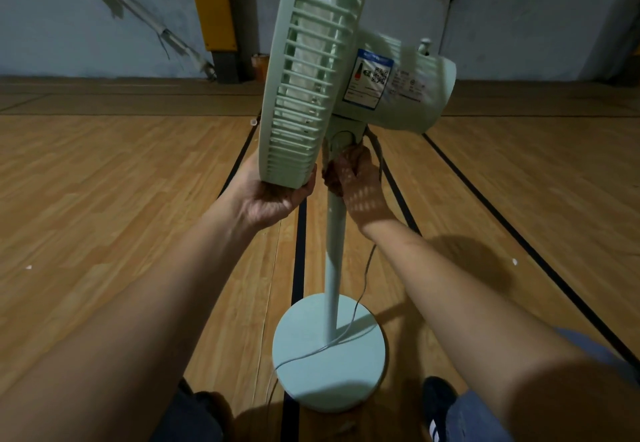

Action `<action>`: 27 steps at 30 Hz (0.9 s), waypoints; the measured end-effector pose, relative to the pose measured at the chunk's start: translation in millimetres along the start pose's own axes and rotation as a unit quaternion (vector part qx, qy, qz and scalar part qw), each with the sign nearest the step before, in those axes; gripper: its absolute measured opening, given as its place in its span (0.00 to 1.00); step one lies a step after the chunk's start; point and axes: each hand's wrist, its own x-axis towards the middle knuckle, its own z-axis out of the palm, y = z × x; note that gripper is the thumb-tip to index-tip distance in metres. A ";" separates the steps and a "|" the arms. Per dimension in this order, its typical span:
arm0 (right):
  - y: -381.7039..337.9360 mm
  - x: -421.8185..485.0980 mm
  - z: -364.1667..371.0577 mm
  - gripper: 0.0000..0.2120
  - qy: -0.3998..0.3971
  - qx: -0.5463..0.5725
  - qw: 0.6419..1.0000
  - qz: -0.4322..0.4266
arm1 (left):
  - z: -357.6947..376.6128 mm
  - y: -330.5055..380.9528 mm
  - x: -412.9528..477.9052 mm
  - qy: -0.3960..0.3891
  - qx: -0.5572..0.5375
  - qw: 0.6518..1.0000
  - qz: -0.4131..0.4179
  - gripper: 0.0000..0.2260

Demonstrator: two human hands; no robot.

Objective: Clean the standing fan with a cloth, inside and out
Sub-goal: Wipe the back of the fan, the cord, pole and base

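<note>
Standing fan (332,102): pale green, planted mid-frame on a wood floor (104,199), seen side-on, head up at 12 o'clock, so it's being cleaned in place rather than taken apart.
Left hand (273,199): cupped under the bottom edge of the grille (304,78), at 10 o'clock from the pole; fingers are curled up round the rim, probably so the head is kept from swinging while the neck gets rubbed.
Cloth (334,173): a brownish bunch, pressed against the neck joint just under the motor housing (408,88); hard to make out much of it.
Right hand (362,182): closed round the cloth, wrapped onto the top of the pole (334,251).
Cord (360,289): left dangling down from the neck, trailing across the round base (329,355) at 6 o'clock.
Progress: the grille looks to be still fitted, so the inside is likely not reached yet.
Shoe (438,403): parked at 4 o'clock from the base.
</note>
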 end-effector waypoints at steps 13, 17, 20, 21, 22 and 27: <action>108.4 -52.6 29.5 0.21 0.016 0.071 0.997 0.024 | -12.0 6.2 1.0 0.007 -0.015 1.000 -0.025 0.09; 140.3 -76.7 26.8 0.23 0.004 0.018 0.997 0.079 | -12.1 5.7 2.5 0.007 -0.015 1.000 -0.027 0.11; 153.6 -80.5 20.8 0.22 0.012 -0.019 0.993 0.119 | -11.8 5.6 3.4 0.009 -0.006 0.999 -0.031 0.11; 153.2 -78.7 20.8 0.21 0.004 0.000 0.989 0.145 | -11.5 5.1 3.6 0.012 -0.011 0.999 -0.031 0.12; 151.4 -77.3 21.8 0.19 -0.010 0.027 0.985 0.169 | -11.3 4.5 3.7 0.015 -0.016 0.999 -0.030 0.12; 135.5 -79.0 19.9 0.23 -0.041 0.099 0.977 0.185 | -8.7 4.2 -0.9 0.011 -0.006 1.000 -0.024 0.11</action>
